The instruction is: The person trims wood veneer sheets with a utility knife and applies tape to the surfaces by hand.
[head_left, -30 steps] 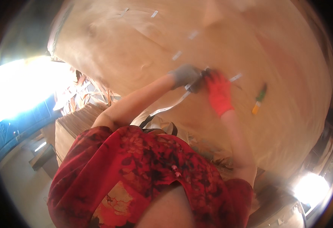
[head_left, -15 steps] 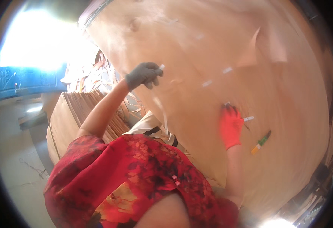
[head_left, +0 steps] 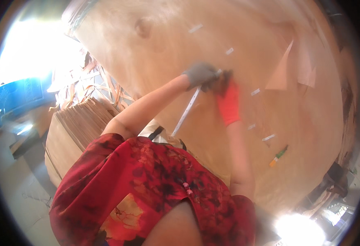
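A broad sheet of light brown wood veneer (head_left: 167, 57) spreads out in front of me. Over its middle, my left hand (head_left: 201, 77), in a grey glove, is closed on a white strip of dotted tape (head_left: 186, 111) that hangs down toward my waist. My right hand (head_left: 228, 102), in a red-orange glove with dark fingertips, meets it there. Its fingers are bunched around the tape's upper end, somewhat blurred. Short white tape pieces lie on the veneer, among them one tape piece (head_left: 255, 92) right of my right hand and another (head_left: 268, 137) lower down.
A green and yellow utility knife (head_left: 278, 156) lies on the sheet at the right. Farther right, a torn flap of veneer (head_left: 280, 71) sticks up. A veneer stack (head_left: 79, 131) stands at my left, with loose scraps (head_left: 96, 84) behind it and a blue panel (head_left: 20, 100) beyond.
My left hand has moved right with the tape strip. My right hand has left its spot near the knife and come up and left to meet it. The whole view has shifted slightly.
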